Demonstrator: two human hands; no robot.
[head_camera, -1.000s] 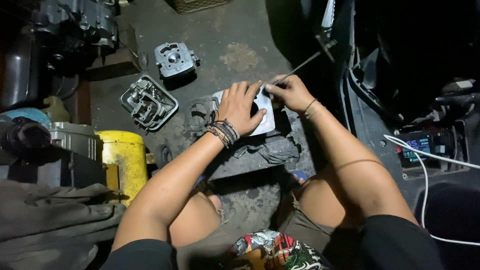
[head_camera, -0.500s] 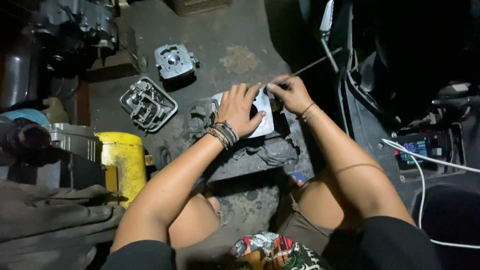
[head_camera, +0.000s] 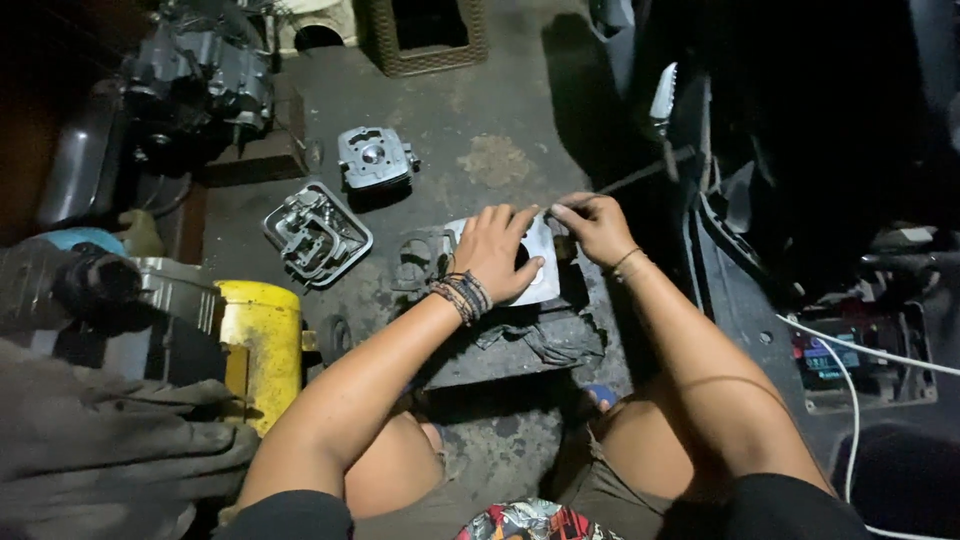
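1. Since the earlier frames I see little change in the hands: the left hand (head_camera: 497, 255) still lies flat on the pale sheet (head_camera: 540, 262), and the right hand (head_camera: 597, 226) still pinches its thin tool (head_camera: 640, 175). What has shifted is the tool's far end, which now slants up and to the right, lower than it stood half a second ago.
2. My left hand is open, palm down, fingers spread, pressing the sheet onto the dark block (head_camera: 520, 345) beneath it. It grips nothing; it only pins.
3. My right hand is closed on the tool, thumb and fingertips bunched at its near end. The tip meets the sheet's upper right edge, just beside my left fingertips.
4. As for the relation that matters, the sheet lies under the left hand and to the left of the right one. The tool's long axis runs diagonally away from the sheet, so the right hand is the nearer to the working edge.
5. Round about lie a finned engine part (head_camera: 374, 157) and an open metal cover (head_camera: 317, 233), both well apart on the floor (head_camera: 500, 110), with a yellow box (head_camera: 262, 340) to the left.
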